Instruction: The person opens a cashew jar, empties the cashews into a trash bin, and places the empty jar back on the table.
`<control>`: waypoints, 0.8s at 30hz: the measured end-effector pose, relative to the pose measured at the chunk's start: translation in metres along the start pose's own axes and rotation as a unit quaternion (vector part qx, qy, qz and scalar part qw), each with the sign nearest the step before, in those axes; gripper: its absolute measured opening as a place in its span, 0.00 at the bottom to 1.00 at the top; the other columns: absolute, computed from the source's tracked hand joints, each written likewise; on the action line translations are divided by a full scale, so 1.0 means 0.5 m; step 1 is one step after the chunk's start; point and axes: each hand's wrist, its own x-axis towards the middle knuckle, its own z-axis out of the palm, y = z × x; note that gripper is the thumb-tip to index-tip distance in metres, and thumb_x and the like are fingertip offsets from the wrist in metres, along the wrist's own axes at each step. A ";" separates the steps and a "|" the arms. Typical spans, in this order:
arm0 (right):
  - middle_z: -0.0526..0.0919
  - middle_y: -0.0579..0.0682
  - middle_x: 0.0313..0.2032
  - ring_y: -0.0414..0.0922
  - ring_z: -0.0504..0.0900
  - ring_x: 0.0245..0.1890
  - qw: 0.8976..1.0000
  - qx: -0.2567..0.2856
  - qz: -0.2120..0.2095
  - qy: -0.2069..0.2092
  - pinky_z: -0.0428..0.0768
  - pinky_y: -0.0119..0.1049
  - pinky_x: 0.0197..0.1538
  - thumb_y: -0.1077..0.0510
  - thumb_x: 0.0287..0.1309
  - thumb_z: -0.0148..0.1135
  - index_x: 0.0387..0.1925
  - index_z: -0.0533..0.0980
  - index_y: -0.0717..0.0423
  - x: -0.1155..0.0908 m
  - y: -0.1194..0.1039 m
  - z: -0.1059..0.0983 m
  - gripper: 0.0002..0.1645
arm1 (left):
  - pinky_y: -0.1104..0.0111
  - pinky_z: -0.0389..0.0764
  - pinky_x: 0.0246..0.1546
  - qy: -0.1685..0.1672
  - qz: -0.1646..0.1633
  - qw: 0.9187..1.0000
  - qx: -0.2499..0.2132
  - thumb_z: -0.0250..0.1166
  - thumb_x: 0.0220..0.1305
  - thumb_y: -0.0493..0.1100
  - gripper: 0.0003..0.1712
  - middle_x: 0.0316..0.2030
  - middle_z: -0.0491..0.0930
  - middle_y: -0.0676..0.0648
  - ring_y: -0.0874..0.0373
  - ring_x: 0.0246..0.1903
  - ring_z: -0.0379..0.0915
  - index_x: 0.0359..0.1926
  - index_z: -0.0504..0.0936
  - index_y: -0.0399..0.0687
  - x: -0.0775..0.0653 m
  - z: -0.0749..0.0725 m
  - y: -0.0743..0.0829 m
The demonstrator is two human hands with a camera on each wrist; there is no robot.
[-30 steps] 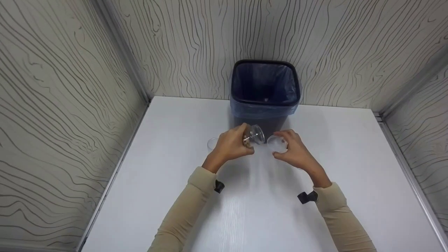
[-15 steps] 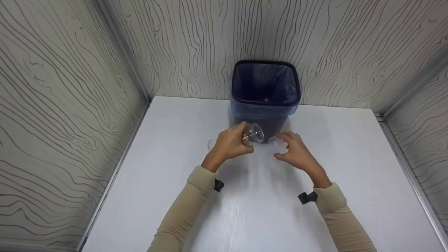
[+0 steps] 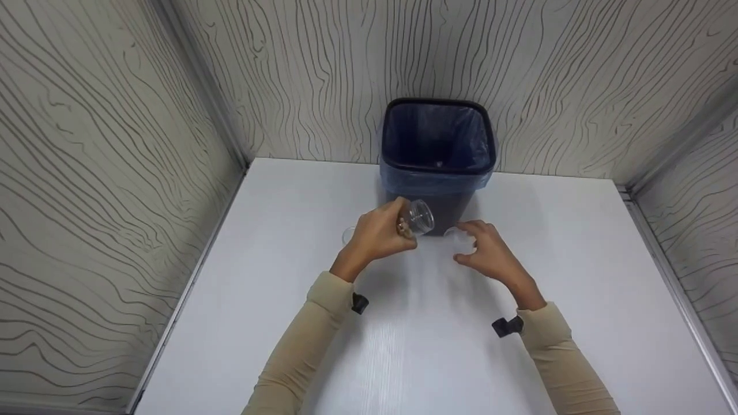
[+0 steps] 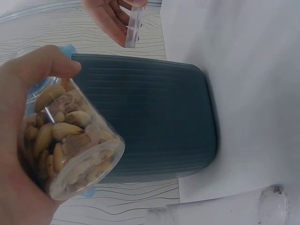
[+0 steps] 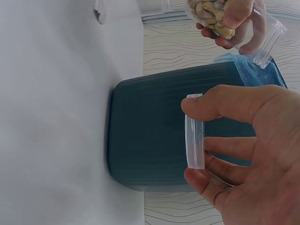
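Left hand (image 3: 377, 233): grasping clear nut jar (image 4: 70, 138), tilted inside its grip | Right hand (image 3: 487, 251): pinching clear lid (image 5: 195, 138) between thumb and fingers | Handling: jar likely stiff, light, slick, best gripped round its wall; lid likewise, by its rim

Clear plastic shines beside matt cloth.
My jar (image 4: 89, 171) and lid (image 5: 195, 140) are smooth, see-through plastic; the bin (image 4: 150, 122) is matt, ribbed plastic, its liner (image 3: 429, 181) thin, crinkled film. The table (image 3: 380, 357) has a smooth sheen; my sleeves (image 3: 313, 331) are cloth.
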 end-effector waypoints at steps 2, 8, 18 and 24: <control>0.76 0.73 0.65 0.67 0.76 0.60 1.000 0.001 -0.002 -0.001 0.82 0.61 0.58 0.64 0.53 0.77 0.67 0.74 0.73 0.001 0.003 0.000 0.41 | 0.65 0.75 0.30 -0.001 0.000 1.000 -0.001 0.70 0.50 0.48 0.28 0.37 0.79 0.54 0.61 0.30 0.72 0.55 0.78 0.51 0.001 -0.003 0.001; 0.76 0.73 0.65 0.68 0.76 0.61 1.000 -0.004 0.007 -0.008 0.83 0.60 0.59 0.64 0.53 0.78 0.68 0.74 0.72 0.000 0.013 0.003 0.41 | 0.63 0.78 0.32 -0.008 -0.007 1.000 0.004 0.74 0.50 0.50 0.30 0.39 0.81 0.53 0.59 0.33 0.74 0.55 0.77 0.51 0.004 -0.013 0.007; 0.74 0.74 0.66 0.70 0.76 0.62 1.000 -0.003 0.021 -0.021 0.83 0.60 0.60 0.63 0.53 0.77 0.69 0.72 0.72 -0.003 0.027 0.012 0.42 | 0.58 0.84 0.39 -0.009 -0.017 1.000 0.001 0.78 0.50 0.52 0.37 0.43 0.84 0.51 0.57 0.37 0.80 0.60 0.76 0.50 0.008 -0.024 0.008; 0.75 0.74 0.65 0.70 0.76 0.62 1.000 0.000 0.021 -0.024 0.82 0.62 0.60 0.64 0.52 0.76 0.68 0.73 0.73 -0.003 0.040 0.017 0.42 | 0.56 0.85 0.41 -0.006 -0.022 1.000 -0.006 0.79 0.50 0.53 0.37 0.43 0.86 0.50 0.54 0.38 0.82 0.61 0.77 0.51 0.009 -0.037 0.009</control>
